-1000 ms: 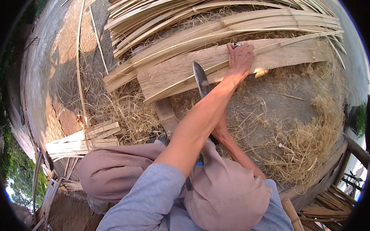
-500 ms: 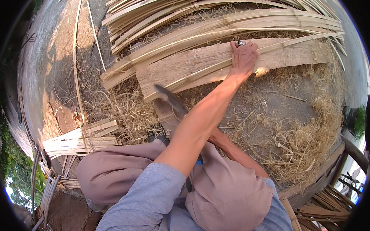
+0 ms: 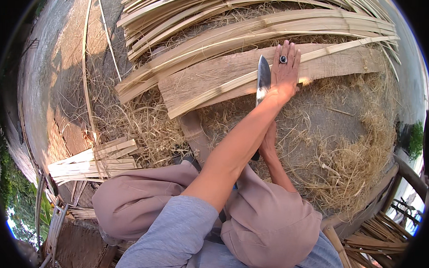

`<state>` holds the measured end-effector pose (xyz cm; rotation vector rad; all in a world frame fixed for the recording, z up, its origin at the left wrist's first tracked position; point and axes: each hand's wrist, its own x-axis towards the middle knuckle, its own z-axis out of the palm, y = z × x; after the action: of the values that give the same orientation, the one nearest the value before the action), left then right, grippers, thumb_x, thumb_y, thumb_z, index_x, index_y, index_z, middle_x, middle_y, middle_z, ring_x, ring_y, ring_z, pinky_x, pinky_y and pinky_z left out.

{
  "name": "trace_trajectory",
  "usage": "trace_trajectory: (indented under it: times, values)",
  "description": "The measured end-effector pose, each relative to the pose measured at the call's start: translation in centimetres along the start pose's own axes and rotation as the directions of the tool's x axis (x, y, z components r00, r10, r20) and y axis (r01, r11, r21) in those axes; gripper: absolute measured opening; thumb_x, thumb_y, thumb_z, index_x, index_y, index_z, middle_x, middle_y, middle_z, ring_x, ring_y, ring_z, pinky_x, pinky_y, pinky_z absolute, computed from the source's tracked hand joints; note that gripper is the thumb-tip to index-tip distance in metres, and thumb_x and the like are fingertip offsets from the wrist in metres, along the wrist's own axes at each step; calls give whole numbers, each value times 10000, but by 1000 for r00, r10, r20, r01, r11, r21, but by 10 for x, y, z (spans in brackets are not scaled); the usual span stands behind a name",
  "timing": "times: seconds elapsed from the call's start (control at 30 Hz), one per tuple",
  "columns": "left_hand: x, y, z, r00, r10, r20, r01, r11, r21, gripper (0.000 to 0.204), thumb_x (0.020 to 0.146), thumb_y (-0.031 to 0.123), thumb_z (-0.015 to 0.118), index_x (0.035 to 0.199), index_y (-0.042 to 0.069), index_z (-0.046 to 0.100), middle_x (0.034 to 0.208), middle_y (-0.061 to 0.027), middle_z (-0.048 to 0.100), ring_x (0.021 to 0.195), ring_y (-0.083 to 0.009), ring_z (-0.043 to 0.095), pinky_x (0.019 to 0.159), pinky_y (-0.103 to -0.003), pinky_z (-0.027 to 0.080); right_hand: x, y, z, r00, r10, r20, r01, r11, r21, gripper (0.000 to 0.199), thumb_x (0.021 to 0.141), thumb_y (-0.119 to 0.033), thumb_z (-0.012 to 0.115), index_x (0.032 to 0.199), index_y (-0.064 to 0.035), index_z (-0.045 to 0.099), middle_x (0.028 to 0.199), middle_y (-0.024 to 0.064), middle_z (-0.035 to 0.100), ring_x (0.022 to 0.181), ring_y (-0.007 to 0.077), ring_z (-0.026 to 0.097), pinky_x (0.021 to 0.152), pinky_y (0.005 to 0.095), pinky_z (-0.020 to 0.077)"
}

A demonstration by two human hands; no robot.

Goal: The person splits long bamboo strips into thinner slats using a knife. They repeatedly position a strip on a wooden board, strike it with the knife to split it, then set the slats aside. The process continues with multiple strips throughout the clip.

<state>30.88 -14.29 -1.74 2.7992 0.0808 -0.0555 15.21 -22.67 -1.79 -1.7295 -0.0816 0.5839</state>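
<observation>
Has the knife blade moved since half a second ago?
Yes: against the wooden board, the blade moved right and up in view, toward the left hand.

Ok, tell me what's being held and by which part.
The right hand holds the knife by its handle, mostly hidden; the left hand rests open on a pale strip.

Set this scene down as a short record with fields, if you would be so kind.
Left hand: flat across a bamboo strip, wearing a ring
Right hand: holding a knife, grip mostly hidden by the left forearm
Blade: beside the left hand, tip pointing forward
Strip: lying along a wooden board
Beyond board: more bamboo strips
Ground: curly shavings
</observation>
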Motion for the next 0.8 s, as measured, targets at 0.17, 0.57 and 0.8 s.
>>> trace_trajectory:
  times: [0.17, 0.57, 0.8]
  values:
    - [5, -8, 34, 976, -28, -215, 54, 992, 114, 918, 843, 145, 673, 1624, 53, 200, 1706, -186, 133, 1584, -410, -14, 1288, -531, -63, -10, 37, 4, 976, -15, 215, 71, 964, -255, 341, 929, -252, 709, 1084, 49, 664, 1037, 163, 727, 971, 272, 703, 836, 415, 552]
    - [5, -4, 27, 980, -17, -196, 48, 987, 154, 855, 878, 151, 618, 1622, 50, 208, 1705, -172, 163, 1588, -398, 5, 1290, -530, -58, -9, 73, 4, 948, 103, 302, -79, 993, -93, 454, 928, -233, 719, 1287, 8, 581, 1347, 212, 596, 1263, 276, 557, 1049, 467, 447]
    - [4, -2, 30, 981, -19, -194, 56, 981, 185, 872, 868, 171, 641, 1618, 40, 217, 1702, -175, 169, 1587, -401, 8, 1291, -524, -50, -22, 48, 22, 964, 131, 230, -84, 975, -204, 291, 987, -332, 698, 1010, -70, 574, 926, 45, 537, 878, 145, 542, 739, 349, 452]
